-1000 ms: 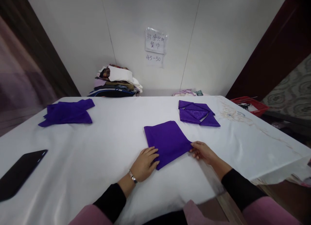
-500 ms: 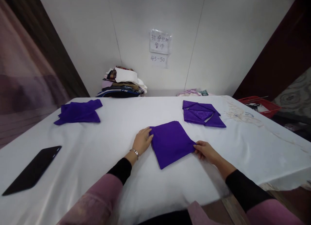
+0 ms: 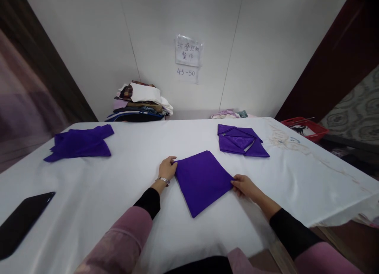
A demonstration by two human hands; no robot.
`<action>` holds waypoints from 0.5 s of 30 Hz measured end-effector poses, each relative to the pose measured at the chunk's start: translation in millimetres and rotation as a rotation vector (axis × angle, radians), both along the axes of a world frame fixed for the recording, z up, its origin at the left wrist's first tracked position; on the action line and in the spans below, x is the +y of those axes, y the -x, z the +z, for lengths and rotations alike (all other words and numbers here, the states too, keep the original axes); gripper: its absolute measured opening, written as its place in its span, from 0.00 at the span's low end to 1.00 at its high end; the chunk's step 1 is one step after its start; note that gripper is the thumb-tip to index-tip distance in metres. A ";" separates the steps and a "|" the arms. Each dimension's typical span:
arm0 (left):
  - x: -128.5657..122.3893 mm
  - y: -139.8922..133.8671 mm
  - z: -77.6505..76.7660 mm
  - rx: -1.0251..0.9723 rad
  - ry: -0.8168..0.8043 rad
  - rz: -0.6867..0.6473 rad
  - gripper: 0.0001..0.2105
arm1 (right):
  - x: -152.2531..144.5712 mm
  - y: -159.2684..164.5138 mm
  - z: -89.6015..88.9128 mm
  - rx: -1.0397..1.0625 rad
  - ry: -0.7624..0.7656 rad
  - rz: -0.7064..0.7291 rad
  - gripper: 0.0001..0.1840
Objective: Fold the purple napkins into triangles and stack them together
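A purple cloth napkin point(image 3: 203, 181), folded into a square, lies on the white-covered table point(image 3: 142, 147) with one corner pointing at me. My left hand point(image 3: 167, 169), with a bracelet on its wrist, pinches the napkin's left corner. At the right corner, my right hand point(image 3: 244, 186) grips the cloth between thumb and fingers. Behind and to the right sits a folded purple napkin set point(image 3: 242, 141) with a pocket-like front. A loose heap of purple cloths point(image 3: 79, 143) rests at the far left.
A black flat tablet-like object point(image 3: 25, 222) lies at the left. Stacked clothes point(image 3: 142, 102) stand behind the table's far edge, with more folded fabric point(image 3: 226, 114) to their right. A red basket point(image 3: 306, 128) is beyond the right edge. A handwritten sign point(image 3: 188, 51) hangs on the wall.
The napkin's left corner has been drawn out flatter and its near corner now points more toward me. My left hand has shifted slightly. The whole view has moved a little.
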State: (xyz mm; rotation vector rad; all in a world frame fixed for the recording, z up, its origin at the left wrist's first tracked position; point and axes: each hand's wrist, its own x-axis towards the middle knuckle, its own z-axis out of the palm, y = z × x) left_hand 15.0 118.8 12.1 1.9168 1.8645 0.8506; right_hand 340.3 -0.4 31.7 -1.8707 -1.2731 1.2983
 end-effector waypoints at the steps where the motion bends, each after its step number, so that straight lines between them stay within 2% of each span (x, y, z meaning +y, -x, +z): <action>1: -0.5 0.8 -0.7 -0.003 -0.008 0.008 0.14 | 1.0 0.7 0.5 -0.011 0.006 0.006 0.05; 7: -4.5 2.9 -4.0 -0.013 -0.048 0.060 0.15 | 3.1 3.1 -0.7 -0.031 0.007 0.011 0.05; 15: -2.9 2.7 -4.5 0.036 -0.055 0.001 0.15 | 0.6 3.6 -5.1 -0.129 -0.030 -0.031 0.03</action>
